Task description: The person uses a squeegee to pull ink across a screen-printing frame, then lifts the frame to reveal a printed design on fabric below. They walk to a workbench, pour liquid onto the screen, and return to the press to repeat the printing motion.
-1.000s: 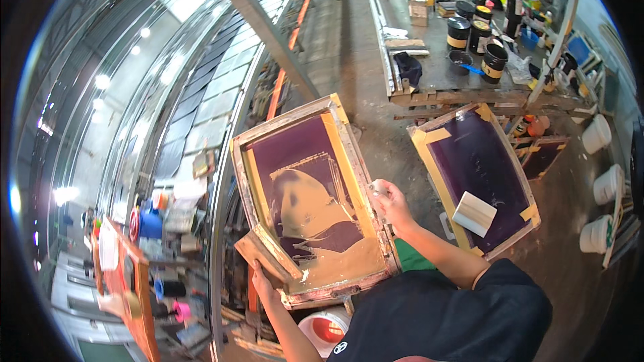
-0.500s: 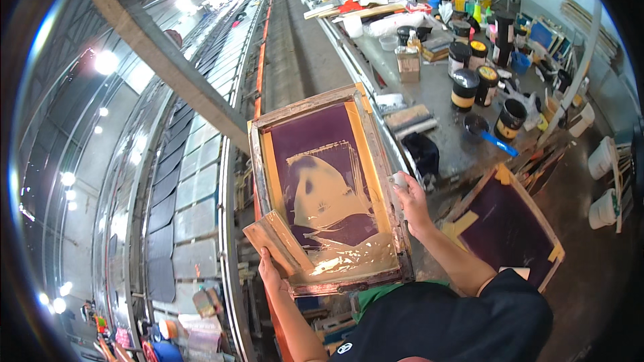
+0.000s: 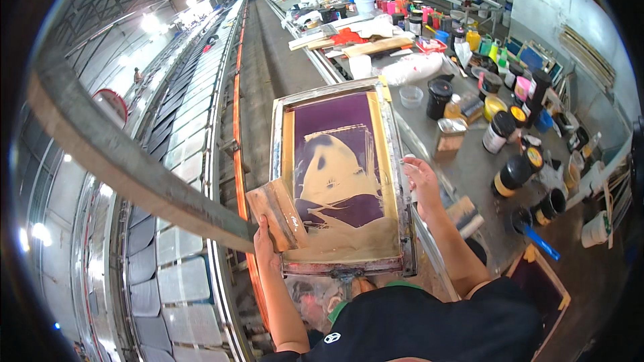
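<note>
A screen-printing frame [image 3: 394, 108] stands before me, its purple mesh showing a pale, cream-coloured shape and wet tan ink [image 3: 355, 238] pooled along the near end. My left hand [image 3: 265, 236] grips a wooden squeegee [image 3: 275, 211], which lies slanted over the frame's near left corner. Beside the right rail, my right hand [image 3: 422, 184] is closed with its fingertips around a small pale thing, partly hidden, whose kind I cannot make out. Whether either hand also bears the frame's weight cannot be told.
On the right, a worktable [image 3: 463, 174] carries several ink jars [image 3: 500, 132], bottles and a blue-handled tool [image 3: 540, 243]. Another screen [image 3: 547, 288] leans at lower right. A grey metal beam [image 3: 141, 167] crosses the left, above a long printing table [image 3: 184, 281] with dark pieces laid out.
The view has shifted, and the frame now sits straighter in it. The glare on the wet ink has faded. Both hands keep their places at the frame's sides.
</note>
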### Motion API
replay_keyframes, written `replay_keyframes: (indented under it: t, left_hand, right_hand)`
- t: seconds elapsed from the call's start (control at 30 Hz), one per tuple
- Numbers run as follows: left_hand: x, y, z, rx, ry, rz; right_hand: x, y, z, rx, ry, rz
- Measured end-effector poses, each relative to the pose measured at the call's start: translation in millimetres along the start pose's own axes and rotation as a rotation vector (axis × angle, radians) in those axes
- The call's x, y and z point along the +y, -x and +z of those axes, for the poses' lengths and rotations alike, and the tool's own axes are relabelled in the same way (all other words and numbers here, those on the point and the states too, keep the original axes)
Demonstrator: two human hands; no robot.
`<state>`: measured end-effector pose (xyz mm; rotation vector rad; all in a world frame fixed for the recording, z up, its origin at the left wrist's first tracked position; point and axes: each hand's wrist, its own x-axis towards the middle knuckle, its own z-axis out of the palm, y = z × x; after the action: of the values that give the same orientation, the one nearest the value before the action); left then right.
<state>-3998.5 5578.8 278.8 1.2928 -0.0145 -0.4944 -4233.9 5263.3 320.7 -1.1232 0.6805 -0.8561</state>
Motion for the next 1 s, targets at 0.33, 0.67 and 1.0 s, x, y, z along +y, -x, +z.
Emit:
replay_keyframes:
  t: [0.33,0.67,1.0]
  left_hand:
    - [37.8,-277.6,68.1,-0.025,-0.043,-0.027]
    - [106.6,-570.7,57.5,0.169,-0.128,0.063]
    - [133.6,-738.1,24.3,0.481,0.021,0.057]
  right_hand:
    - [53.3,-196.2,107.0,0.147,-0.019,-0.050]
    - [119.2,-497.6,312.6,-0.099,-0.052,0.035]
    - [221.2,-727.5,502.4,-0.348,0.035,0.275]
